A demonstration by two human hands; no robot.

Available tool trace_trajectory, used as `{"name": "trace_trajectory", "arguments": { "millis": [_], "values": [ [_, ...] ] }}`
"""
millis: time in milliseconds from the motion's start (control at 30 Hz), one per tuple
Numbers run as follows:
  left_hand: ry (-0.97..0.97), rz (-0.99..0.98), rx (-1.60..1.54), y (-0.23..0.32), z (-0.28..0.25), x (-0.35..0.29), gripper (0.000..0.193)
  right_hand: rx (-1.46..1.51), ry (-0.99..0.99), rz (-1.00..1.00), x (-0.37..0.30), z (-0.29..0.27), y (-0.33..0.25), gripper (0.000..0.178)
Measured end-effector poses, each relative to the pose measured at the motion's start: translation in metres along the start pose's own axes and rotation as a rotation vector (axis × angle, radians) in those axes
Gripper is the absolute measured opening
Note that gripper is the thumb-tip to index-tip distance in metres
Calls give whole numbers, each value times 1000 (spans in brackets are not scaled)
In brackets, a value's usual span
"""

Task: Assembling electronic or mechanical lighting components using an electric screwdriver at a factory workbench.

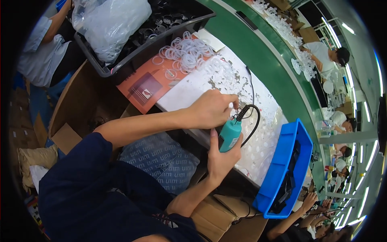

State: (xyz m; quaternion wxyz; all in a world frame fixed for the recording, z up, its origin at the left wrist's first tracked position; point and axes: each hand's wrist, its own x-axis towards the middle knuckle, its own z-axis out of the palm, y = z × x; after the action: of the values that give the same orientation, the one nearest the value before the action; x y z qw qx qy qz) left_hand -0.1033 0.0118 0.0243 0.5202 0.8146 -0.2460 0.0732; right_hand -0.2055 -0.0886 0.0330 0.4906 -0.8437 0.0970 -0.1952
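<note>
Presently, R hand [223,159] is clamped round the body of a teal handheld tool [230,135], thumb along its near side; tool sits above the near edge of the white tabletop [181,90], cord end up. L hand [210,109] is just beside the cord end, fingers bent; cannot tell if the fingertips meet or grip anything. Black cable [258,117] loops off the tool's top, R side. Tabletop beyond carries scattered small bits [242,82]. Pile of clear rings [188,60] noted at far L, partly on an orange printed sheet [130,94]. Adjacent: black crate [141,57] w/ dark ring-shaped pcs [165,24] and a clear plastic bag [111,28]. To R, blue bin [274,167] w/ black pcs [285,187], tilted in view. Green surface [278,72] runs behind the tabletop; co-workers [322,54] on its far side.
</note>
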Motion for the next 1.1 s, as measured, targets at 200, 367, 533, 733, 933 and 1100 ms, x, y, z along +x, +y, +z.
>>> {"name": "trace_trajectory", "arguments": {
  "millis": [200,367,533,733,933,1100],
  "values": [
    [-49,-73,-72,1,-9,-3,39,-85,-230,-8,14,-10,3,45],
    [-49,-46,-118,-5,-3,-7,46,-84,-280,-176,19,-15,5,42],
    [-83,-1,-179,-1,-8,-7,60,-85,-353,-239,20,-20,6,40],
    [-55,38,-7,-12,-13,-2,53,23,-367,-290,3,-29,38,39],
    [238,35,694,-8,-165,12,24,405,10,-197,-19,-49,31,37],
    [-146,-218,1146,-62,-221,7,12,422,14,-233,-23,-42,29,37]
  ]
}}
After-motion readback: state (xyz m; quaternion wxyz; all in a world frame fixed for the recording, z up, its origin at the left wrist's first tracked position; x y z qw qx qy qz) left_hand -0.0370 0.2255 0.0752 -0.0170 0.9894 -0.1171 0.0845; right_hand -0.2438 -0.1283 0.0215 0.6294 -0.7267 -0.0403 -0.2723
